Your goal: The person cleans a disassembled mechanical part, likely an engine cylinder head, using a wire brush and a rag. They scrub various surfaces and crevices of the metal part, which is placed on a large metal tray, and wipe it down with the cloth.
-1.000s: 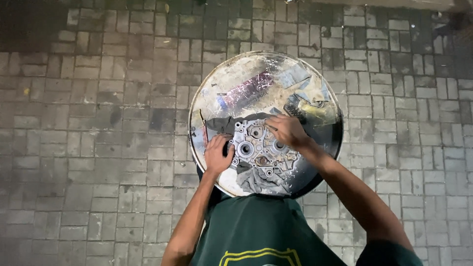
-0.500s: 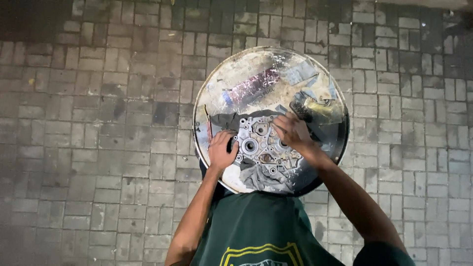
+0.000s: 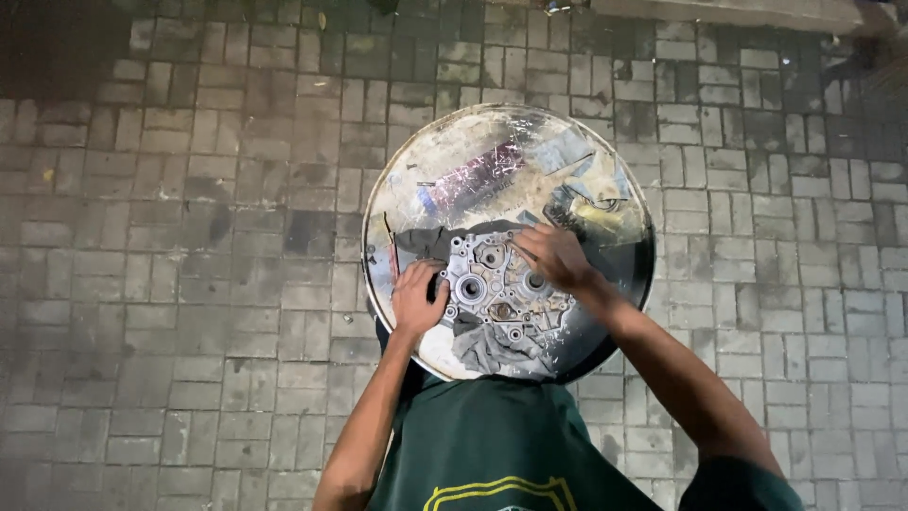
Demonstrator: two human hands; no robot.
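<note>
Your left hand (image 3: pixel 419 298) and right hand (image 3: pixel 556 257) lie flat on opposite sides of the casing (image 3: pixel 494 289), grasping nothing.

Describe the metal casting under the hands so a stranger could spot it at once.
On the brick-paved ground sits a round, shiny metal tray. In its near half, between the left hand and right hand, lies the grey engine-like casing; only it has round bored holes.

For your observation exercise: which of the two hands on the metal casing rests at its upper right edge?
The right hand; the left hand grips the grey metal casing at its left edge, lower in view.
</note>
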